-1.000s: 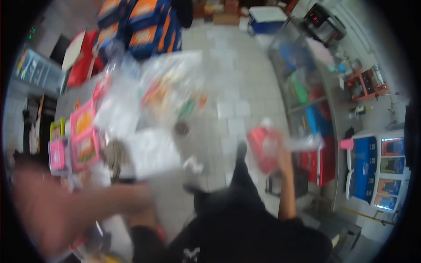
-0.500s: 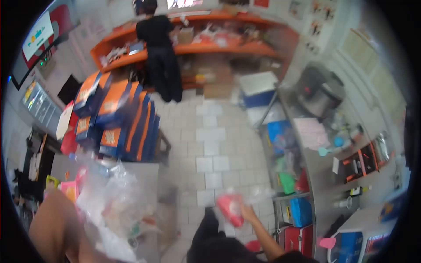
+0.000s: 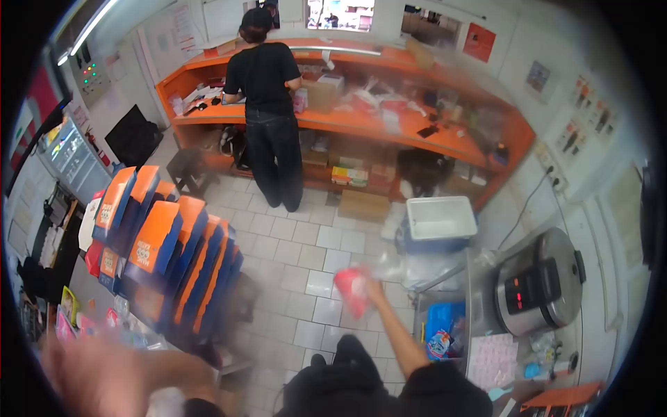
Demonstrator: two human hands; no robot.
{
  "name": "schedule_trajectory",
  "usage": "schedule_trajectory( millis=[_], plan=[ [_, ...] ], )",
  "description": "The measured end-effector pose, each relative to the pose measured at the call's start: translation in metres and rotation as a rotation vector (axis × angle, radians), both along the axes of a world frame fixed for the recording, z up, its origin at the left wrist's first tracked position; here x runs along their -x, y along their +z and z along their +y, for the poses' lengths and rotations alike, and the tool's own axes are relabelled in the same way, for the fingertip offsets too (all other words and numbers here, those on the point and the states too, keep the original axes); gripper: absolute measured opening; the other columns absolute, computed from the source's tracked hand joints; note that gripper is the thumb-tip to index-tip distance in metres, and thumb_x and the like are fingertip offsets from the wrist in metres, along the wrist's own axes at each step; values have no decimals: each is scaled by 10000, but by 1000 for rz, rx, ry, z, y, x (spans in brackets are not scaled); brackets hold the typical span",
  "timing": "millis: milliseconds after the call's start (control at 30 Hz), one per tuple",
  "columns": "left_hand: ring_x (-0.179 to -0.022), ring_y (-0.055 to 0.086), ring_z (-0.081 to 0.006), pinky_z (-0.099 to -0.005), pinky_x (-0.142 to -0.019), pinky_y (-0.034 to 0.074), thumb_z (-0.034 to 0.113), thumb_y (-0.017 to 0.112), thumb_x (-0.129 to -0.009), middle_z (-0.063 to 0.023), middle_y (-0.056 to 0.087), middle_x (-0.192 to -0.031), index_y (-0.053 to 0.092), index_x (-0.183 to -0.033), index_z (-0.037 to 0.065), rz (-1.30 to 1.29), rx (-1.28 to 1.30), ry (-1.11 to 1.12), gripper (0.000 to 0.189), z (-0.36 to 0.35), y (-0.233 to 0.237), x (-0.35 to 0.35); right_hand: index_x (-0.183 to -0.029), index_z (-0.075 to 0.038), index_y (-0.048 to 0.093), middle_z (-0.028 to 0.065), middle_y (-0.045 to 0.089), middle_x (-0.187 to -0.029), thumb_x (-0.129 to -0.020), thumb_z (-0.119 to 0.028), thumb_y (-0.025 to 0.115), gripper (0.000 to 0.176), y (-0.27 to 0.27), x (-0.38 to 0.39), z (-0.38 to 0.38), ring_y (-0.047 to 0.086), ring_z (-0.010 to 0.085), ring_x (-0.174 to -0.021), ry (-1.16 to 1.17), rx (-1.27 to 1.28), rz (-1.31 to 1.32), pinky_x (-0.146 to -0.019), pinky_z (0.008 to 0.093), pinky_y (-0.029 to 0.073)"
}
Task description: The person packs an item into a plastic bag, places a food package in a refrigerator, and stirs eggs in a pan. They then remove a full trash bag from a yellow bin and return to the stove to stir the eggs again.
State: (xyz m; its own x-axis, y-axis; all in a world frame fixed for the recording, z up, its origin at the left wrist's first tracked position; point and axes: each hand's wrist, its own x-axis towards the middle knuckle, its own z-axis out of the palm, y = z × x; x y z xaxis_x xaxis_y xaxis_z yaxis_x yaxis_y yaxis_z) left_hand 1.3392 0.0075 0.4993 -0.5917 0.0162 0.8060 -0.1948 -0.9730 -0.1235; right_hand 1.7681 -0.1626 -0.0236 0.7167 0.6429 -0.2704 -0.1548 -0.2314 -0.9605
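Note:
My right hand (image 3: 374,290) is closed on a red and white plastic bag (image 3: 353,290), held out low over the tiled floor, with some clear plastic at its far side. At the lower left, close to the camera, my left hand (image 3: 87,375) is a smear of motion; its fingers cannot be made out. Something whitish and blurred (image 3: 165,402) lies beside the left wrist. Beyond that hand are stacked orange and blue boxes (image 3: 149,243).
A person in black (image 3: 267,104) stands with their back to me at an orange counter (image 3: 333,126). A white and blue cooler (image 3: 439,226) and a large cooker (image 3: 538,281) are on the right. A dark stool (image 3: 186,167) stands left.
The view has shifted forward and up, toward the counter. The red and white bag is still in my right hand. The plastic-covered table at the left has mostly dropped out of view.

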Motion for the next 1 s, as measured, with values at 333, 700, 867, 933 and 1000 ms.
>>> schedule_trajectory(
  millis=[333, 700, 867, 933, 1000],
  plan=[
    [-1121, 582, -404, -480, -955, 452, 452, 500, -969, -260, 613, -1202, 545, -1297, 8, 2058, 1651, -204, 554, -73, -679, -191, -1300, -38, 535, 297, 588, -1205, -949, -261, 404, 436, 88, -449, 319, 549, 467, -1135, 401, 238, -1127, -963, 510, 441],
    [-1161, 550, -398, -481, -1000, 433, 353, 480, -965, -241, 588, -1235, 524, -1299, -5, 1657, 2019, -321, 491, -228, -643, -343, -1311, 8, 506, 286, 534, -1303, -901, -285, 563, 507, 71, -732, 564, 493, 428, -1235, 180, 316, -1176, -1041, 486, 383],
    [-1179, 535, -395, -482, -1020, 424, 308, 471, -964, -232, 577, -1250, 515, -1300, -10, 1304, 2149, -255, 466, -370, -594, -397, -1362, 58, 443, 264, 509, -1355, -875, -284, 657, 632, 8, -547, 495, 467, 385, -1285, -53, -20, -942, -1094, 430, 349],
    [-1183, 533, -394, -482, -1024, 423, 299, 469, -963, -231, 574, -1253, 513, -1301, -12, 986, 2243, -91, 461, -417, -620, -460, -1422, 36, 395, 257, 462, -1421, -885, -315, 645, 688, -138, -483, 431, 456, 356, -1316, 457, 10, -752, -1093, 408, 356],
    [-960, 676, -278, -487, -782, 547, 307, 510, -988, -136, 665, -1083, 575, -1247, 64, 432, 2467, -383, 361, -430, -696, -463, -1395, 45, 403, 240, 507, -1362, -977, -416, 485, 628, -379, -392, 312, 494, 320, -1267, 926, 413, -1137, -1103, 475, 348]
  ],
)
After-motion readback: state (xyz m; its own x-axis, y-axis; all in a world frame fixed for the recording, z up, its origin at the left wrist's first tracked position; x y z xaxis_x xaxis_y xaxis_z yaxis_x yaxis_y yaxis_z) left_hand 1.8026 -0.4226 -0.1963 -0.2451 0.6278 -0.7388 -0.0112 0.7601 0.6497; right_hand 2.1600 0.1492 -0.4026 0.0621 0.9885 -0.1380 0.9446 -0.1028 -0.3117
